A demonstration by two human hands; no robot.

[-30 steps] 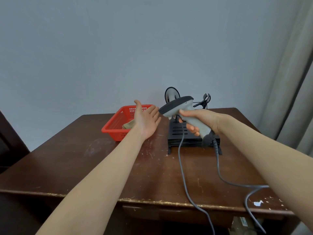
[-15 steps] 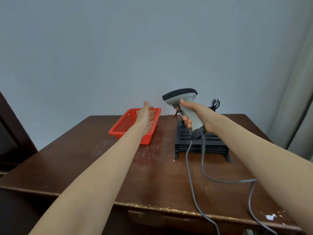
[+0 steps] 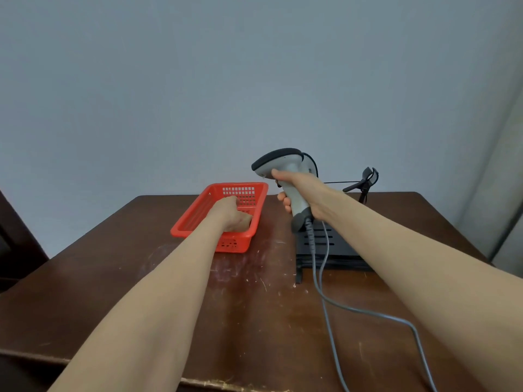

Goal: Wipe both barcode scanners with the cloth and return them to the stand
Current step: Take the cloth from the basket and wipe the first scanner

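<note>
Grey plastic barcode scanner [image 3: 285, 176] with a dark head stands upright in the air above the black slotted stand [image 3: 339, 258], the right hand [image 3: 305, 190] wrapped round its handle; its grey cable [image 3: 368, 312] trails across the scuffed brown wooden table [image 3: 254, 306]; the left hand [image 3: 230, 215] is down inside the red plastic mesh basket [image 3: 195, 216], fingers hidden, so I cannot tell its grasp.

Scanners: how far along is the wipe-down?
Early. Done: one scanner is off the black stand, gripped by the right hand. In hand: the left hand is down in the red basket, probably for the cloth, which isn't visible. Left: wiping both scanners and returning both to the stand.
</note>
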